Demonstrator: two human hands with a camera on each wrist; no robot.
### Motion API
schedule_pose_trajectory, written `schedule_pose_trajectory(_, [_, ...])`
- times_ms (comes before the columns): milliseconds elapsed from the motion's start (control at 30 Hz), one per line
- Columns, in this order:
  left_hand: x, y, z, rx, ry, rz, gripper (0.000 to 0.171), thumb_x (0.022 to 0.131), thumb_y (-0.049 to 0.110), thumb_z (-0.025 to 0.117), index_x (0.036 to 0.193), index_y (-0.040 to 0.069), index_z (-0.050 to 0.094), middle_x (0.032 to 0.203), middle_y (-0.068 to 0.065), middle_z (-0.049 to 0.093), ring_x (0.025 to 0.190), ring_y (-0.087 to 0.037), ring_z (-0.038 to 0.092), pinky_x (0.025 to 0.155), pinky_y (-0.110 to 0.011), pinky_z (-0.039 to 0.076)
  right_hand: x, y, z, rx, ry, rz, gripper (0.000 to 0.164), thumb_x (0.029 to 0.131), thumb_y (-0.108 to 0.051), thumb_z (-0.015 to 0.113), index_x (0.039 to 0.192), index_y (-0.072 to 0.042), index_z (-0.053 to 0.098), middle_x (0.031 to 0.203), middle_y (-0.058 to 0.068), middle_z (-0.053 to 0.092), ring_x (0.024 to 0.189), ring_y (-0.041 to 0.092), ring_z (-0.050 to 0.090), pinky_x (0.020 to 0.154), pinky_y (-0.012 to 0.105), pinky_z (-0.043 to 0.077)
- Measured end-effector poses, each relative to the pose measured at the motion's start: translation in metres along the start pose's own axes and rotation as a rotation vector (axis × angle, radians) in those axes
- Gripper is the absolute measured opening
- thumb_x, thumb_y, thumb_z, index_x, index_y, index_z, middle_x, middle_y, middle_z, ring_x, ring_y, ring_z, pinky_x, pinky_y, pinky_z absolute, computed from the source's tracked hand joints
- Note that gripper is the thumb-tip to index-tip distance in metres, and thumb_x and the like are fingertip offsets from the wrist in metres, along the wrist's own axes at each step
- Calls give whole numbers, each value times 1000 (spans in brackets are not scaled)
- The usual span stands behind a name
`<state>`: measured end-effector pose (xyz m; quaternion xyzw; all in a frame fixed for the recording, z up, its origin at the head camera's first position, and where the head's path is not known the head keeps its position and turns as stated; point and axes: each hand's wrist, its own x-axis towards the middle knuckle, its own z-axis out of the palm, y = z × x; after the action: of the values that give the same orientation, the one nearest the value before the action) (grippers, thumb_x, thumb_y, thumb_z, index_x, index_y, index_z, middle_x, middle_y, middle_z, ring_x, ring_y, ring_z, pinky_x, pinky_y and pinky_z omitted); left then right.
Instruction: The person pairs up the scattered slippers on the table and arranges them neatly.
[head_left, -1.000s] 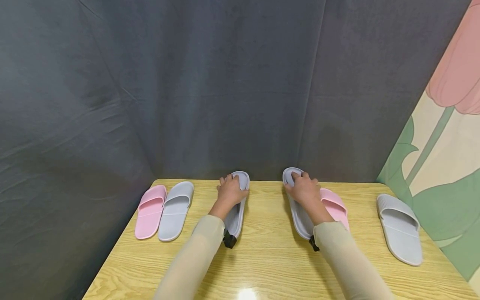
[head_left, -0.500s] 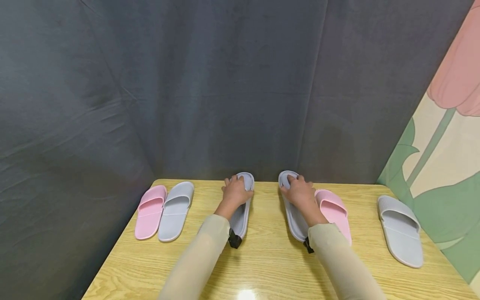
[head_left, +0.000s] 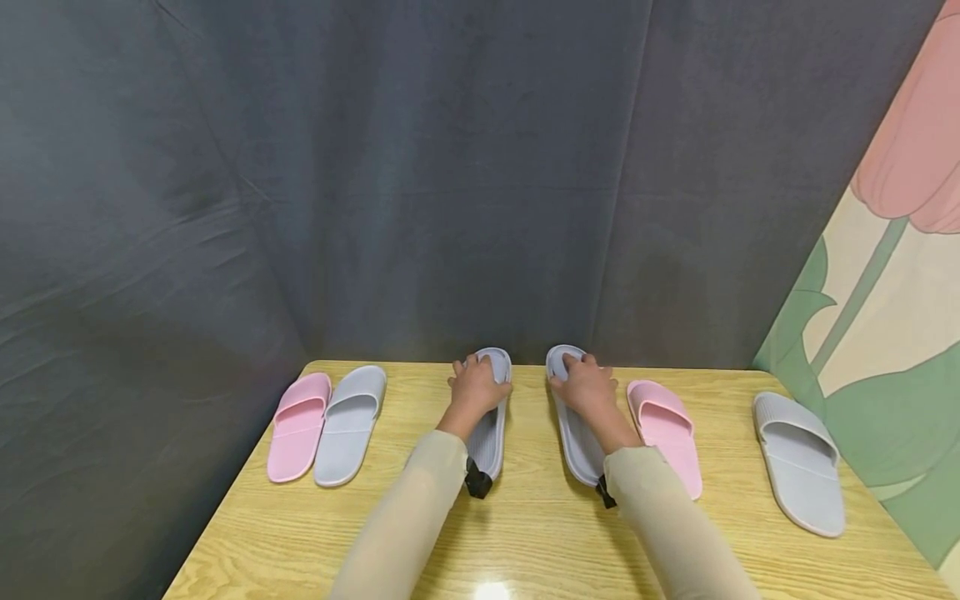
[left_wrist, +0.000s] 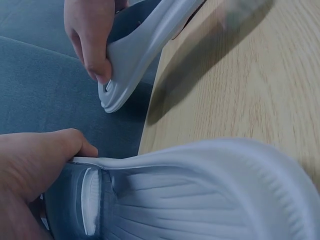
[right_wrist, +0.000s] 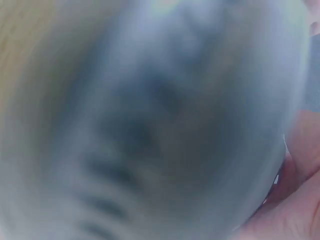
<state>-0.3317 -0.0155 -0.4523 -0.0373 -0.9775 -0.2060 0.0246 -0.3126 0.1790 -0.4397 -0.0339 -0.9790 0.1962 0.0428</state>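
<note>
My left hand (head_left: 474, 390) grips one end of a grey slipper (head_left: 491, 442), thumb along its inner edge. In the left wrist view that slipper (left_wrist: 200, 195) fills the lower part, showing a ribbed surface. Opposite it, my right hand (head_left: 588, 388) holds a second grey slipper (head_left: 576, 446) by its far end. The left wrist view shows this other slipper (left_wrist: 135, 55) raised over the table, its shadow below, pinched by thumb and fingers. A gap separates the two slippers, which point away from me. Close up and blurred, the right slipper (right_wrist: 165, 125) covers most of the right wrist view.
At the table's left side a pink slipper (head_left: 297, 429) and a grey slipper (head_left: 348, 437) lie together. Another pink slipper (head_left: 671, 442) rests just right of my right hand; a lone grey slipper (head_left: 801, 475) lies further right. A dark curtain (head_left: 465, 183) hangs behind the wooden table (head_left: 525, 533).
Both hands have moved toward each other with their slippers, the right one leftward and the left one slightly rightward. More of the pink slipper on the right now shows.
</note>
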Motion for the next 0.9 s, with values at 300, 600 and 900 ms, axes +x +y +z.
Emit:
schedule_pose_trajectory(300, [0,3,7,-18,-14,-14,64,91,42,70,139,2,56,144,-22,48,131,-47,41,97,-61,42,3,-5,12,-18,-16,2,60,94,-39,60,146,-10,53,143,29,47,119,61,47,92,69,41])
schedule_pose_trajectory(600, [4,7,17,-7,-26,-25,63,90,43,70,136,0,58,141,-23,49,128,-48,43,97,-62,42,9,-9,22,-13,-32,9,60,94,-40,60,145,-10,53,143,28,47,118,60,48,93,69,40])
schedule_pose_trajectory(900, [7,11,29,2,-11,-22,62,90,43,72,132,0,61,138,-23,52,125,-47,44,93,-61,44,11,-12,28,0,-75,21,59,96,-39,59,146,-8,52,145,30,46,122,60,45,97,71,38])
